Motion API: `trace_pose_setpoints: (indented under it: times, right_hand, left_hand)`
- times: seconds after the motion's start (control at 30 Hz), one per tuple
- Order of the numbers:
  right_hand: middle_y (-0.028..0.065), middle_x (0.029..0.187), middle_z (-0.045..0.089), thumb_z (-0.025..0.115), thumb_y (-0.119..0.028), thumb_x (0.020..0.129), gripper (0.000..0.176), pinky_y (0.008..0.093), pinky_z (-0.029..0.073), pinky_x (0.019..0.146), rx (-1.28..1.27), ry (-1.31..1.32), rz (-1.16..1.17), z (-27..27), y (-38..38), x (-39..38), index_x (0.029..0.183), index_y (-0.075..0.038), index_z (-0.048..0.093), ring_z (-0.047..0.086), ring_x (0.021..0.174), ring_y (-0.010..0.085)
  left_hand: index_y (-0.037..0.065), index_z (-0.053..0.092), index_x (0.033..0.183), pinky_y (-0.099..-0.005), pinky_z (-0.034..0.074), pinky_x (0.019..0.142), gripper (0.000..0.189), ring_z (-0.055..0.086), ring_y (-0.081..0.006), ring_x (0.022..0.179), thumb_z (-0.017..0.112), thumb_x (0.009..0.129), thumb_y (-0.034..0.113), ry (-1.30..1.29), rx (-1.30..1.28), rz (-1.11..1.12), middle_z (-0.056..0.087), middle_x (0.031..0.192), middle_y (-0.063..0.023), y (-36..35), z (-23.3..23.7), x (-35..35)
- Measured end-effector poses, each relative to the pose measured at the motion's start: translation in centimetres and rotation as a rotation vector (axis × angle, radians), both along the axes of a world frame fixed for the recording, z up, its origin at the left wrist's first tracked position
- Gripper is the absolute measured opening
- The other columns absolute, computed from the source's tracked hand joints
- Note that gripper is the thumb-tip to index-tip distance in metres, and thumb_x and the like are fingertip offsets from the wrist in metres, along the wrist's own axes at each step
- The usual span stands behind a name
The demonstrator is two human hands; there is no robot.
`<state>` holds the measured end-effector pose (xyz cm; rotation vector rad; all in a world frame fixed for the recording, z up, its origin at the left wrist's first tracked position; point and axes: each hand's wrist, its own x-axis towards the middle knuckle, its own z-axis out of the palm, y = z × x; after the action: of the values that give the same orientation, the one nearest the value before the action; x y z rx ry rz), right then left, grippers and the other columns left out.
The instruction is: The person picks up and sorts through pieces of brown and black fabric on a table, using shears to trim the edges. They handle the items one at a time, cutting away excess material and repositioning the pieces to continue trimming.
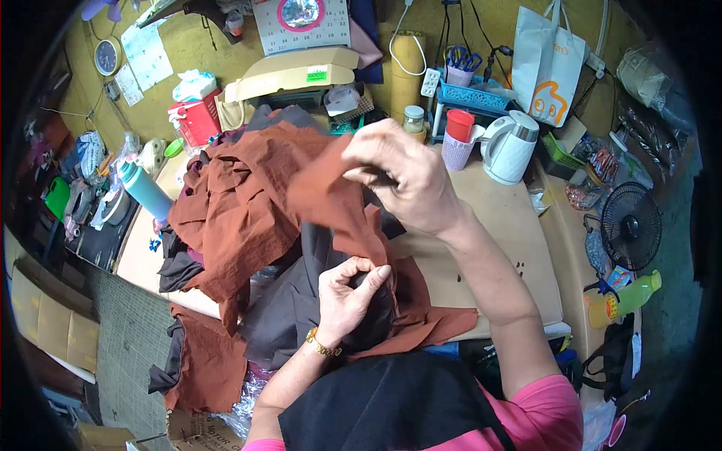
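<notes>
My right hand (406, 177) is raised over the table, fingers pinched on the upper edge of a rust-brown cloth piece (338, 203) that hangs down from it. Lower down, my left hand (347, 289), with a gold bracelet at the wrist, pinches the same piece's lower edge against dark grey fabric (301, 301). A heap of rust-brown fabric (241, 203) lies to the left of both hands, spilling over the table edge.
A beige table (496, 240) carries a white kettle (510, 146), a red-lidded cup (457, 139), a blue basket (474, 96) and a teal bottle (144, 189). A small fan (630, 225) and a yellow-green bottle (628, 299) sit at the right. More cloth (203, 361) hangs toward the floor.
</notes>
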<state>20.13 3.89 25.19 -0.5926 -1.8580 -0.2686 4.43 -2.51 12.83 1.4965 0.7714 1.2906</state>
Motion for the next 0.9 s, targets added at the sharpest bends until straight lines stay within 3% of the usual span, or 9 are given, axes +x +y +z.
trace_pose_setpoints:
  times: [0.07,0.1,0.17,0.23,0.37,0.47,0.67,0.83,0.9]
  right_hand:
    - [0.0099,0.087,0.064,0.073,-0.010,0.084,0.016,0.0330,0.050,0.061,-0.210,0.086,-0.010,-1.6,0.6,1.1,0.094,-0.003,0.062,0.063,0.068,0.0237]
    - [0.0090,0.081,0.066,0.071,-0.018,0.091,0.018,0.0308,0.048,0.062,-0.664,0.150,0.025,-3.8,1.2,2.2,0.091,-0.002,0.063,0.059,0.067,0.0159]
    - [0.0014,0.085,0.065,0.067,-0.018,0.095,0.017,0.0240,0.046,0.065,-1.077,0.040,0.308,-9.1,3.2,4.6,0.091,-0.002,0.062,0.055,0.071,0.0078]
    - [0.0005,0.082,0.065,0.072,-0.019,0.092,0.021,0.0236,0.046,0.067,-1.504,0.196,0.622,-9.7,0.7,5.0,0.087,-0.001,0.062,0.054,0.069,0.0057]
    - [-0.0007,0.083,0.064,0.075,-0.016,0.089,0.021,0.0222,0.045,0.064,-1.370,0.122,0.550,-13.4,-2.3,5.3,0.082,-0.002,0.062,0.052,0.069,0.0042]
    - [-0.0044,0.075,0.059,0.077,-0.013,0.086,0.019,0.0201,0.039,0.061,-1.254,0.516,0.345,-12.1,-4.4,6.0,0.077,-0.006,0.062,0.049,0.068,0.0031]
    - [-0.0075,0.063,0.049,0.074,-0.015,0.089,0.023,0.0226,0.033,0.053,-1.094,0.330,-0.039,-8.6,-7.5,5.8,0.074,-0.004,0.062,0.040,0.061,0.0017]
    - [-0.0070,0.059,0.039,0.072,-0.014,0.091,0.028,0.0234,0.029,0.050,-1.034,0.295,-0.106,-8.9,-8.3,5.5,0.070,-0.002,0.057,0.033,0.059,0.0020]
    - [-0.0039,0.063,0.045,0.072,-0.015,0.090,0.022,0.0260,0.033,0.051,-1.074,0.266,-0.128,-9.2,-8.3,6.1,0.078,-0.002,0.058,0.039,0.059,0.0045]
  left_hand:
    - [-0.002,0.067,0.081,-0.0208,0.043,0.064,0.014,0.051,-0.0030,0.070,0.072,0.090,0.007,-0.037,-0.032,-0.050,0.062,0.073,0.0032,0.3,-0.9,-0.5]
    - [-0.002,0.066,0.080,-0.0215,0.042,0.063,0.016,0.050,-0.0032,0.069,0.070,0.092,0.008,-0.076,-0.061,-0.064,0.061,0.073,0.0029,0.2,-1.0,-0.7]
    - [-0.002,0.066,0.080,-0.0215,0.041,0.063,0.017,0.050,-0.0033,0.069,0.070,0.092,0.009,-0.086,-0.082,-0.068,0.061,0.073,0.0029,0.2,-1.4,-1.0]
    - [-0.002,0.066,0.079,-0.0214,0.041,0.063,0.018,0.050,-0.0035,0.070,0.070,0.092,0.009,-0.097,-0.101,-0.074,0.061,0.073,0.0029,0.4,-1.7,-1.0]
    - [-0.002,0.064,0.079,-0.0209,0.040,0.064,0.017,0.049,-0.0039,0.070,0.070,0.092,0.007,-0.084,0.006,0.000,0.060,0.074,0.0030,0.6,-1.8,-0.6]
    - [-0.002,0.061,0.081,-0.0194,0.041,0.064,0.016,0.049,-0.0032,0.071,0.072,0.090,0.005,-0.128,0.028,0.048,0.059,0.074,0.0026,0.7,-1.6,-0.3]
    - [0.004,0.051,0.102,-0.0173,0.045,0.068,0.026,0.057,-0.0034,0.076,0.071,0.088,-0.003,-0.315,-0.051,-0.008,0.059,0.080,0.0012,1.0,-2.2,0.4]
    - [-0.001,0.074,0.097,-0.0249,0.050,0.079,0.012,0.063,-0.0128,0.085,0.069,0.087,-0.004,-0.035,0.125,-0.020,0.069,0.090,-0.0059,0.5,-1.4,-0.6]
    - [-0.001,0.074,0.100,-0.0246,0.049,0.079,0.015,0.063,-0.0129,0.086,0.069,0.086,-0.003,-0.003,0.107,-0.046,0.069,0.090,-0.0060,0.4,-0.8,-0.9]
